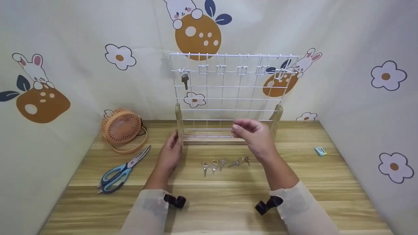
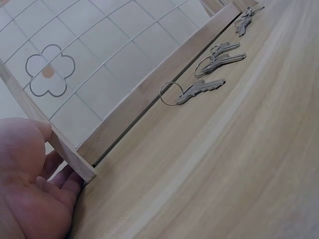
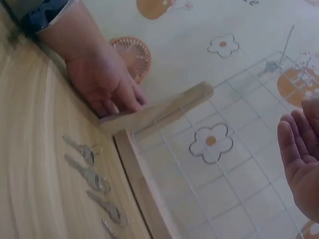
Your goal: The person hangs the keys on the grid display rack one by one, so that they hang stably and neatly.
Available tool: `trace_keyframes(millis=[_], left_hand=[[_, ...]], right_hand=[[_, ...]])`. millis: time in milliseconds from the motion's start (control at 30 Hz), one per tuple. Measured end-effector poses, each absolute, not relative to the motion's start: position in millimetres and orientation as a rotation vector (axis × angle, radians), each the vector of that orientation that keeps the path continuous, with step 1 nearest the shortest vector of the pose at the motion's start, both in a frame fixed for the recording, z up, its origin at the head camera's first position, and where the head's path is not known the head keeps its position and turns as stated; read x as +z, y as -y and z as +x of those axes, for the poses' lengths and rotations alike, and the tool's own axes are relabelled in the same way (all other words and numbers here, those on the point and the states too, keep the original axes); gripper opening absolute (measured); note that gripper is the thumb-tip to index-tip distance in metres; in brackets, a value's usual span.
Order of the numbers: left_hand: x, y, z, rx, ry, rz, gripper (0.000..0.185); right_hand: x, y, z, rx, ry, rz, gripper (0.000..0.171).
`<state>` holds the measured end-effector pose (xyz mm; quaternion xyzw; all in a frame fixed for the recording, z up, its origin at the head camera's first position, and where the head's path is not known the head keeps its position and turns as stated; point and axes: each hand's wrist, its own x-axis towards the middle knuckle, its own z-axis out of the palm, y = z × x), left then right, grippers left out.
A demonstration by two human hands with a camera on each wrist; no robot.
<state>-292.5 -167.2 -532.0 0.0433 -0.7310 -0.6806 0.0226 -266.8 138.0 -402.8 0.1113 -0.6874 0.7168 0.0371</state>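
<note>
The wooden surface (image 1: 326, 176) lay under my forearms, walled in by the rabbit-and-flower backdrop. On it stood the white wire grid rack (image 1: 228, 98) in its wooden frame, upright at the far middle, with one dark key (image 1: 185, 81) hanging from a hook near its top left corner. The orange fan (image 1: 121, 126) sat well to the left of the rack, and the blue-handled scissors (image 1: 120, 171) lay nearer me on that same side. My left hand (image 1: 170, 152) rested against the rack's left wooden post (image 2: 60, 144), thumb on one side and fingers (image 2: 67, 181) laid fairly straight against the foot of it, bracing rather than clutching. My right hand (image 1: 254, 133) hung raised in front of the lower part of the grid, wrist bent; its fingers (image 3: 294, 144) were loosely curved and held nothing. Just below it, close along the rack's base rail, a row of silver keys (image 1: 225, 162) lay on the surface, some with rings. A small teal object (image 1: 320, 151) lay far right.
</note>
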Motion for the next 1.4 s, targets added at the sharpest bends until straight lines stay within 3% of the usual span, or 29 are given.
trace_keyframes(millis=[267,667,1100,1400], left_hand=[[-533,166,-294,-2.141,2.227,0.101,0.057],[-531,167,-289,-2.109,2.245,0.126,0.057],[-530,168,-292,-2.075,2.301,0.152,0.058],[-531,169,-293,-2.098,2.282,0.145,0.059]], right_hand=[[-462,-188,-275,2.052,2.476,0.203,0.032],[-511,-208,-290,1.879,2.730,0.177,0.034],[-521,-219,-293,1.717,2.859,0.487,0.038],[-518,-218,-291,1.571,2.895,0.485,0.030]])
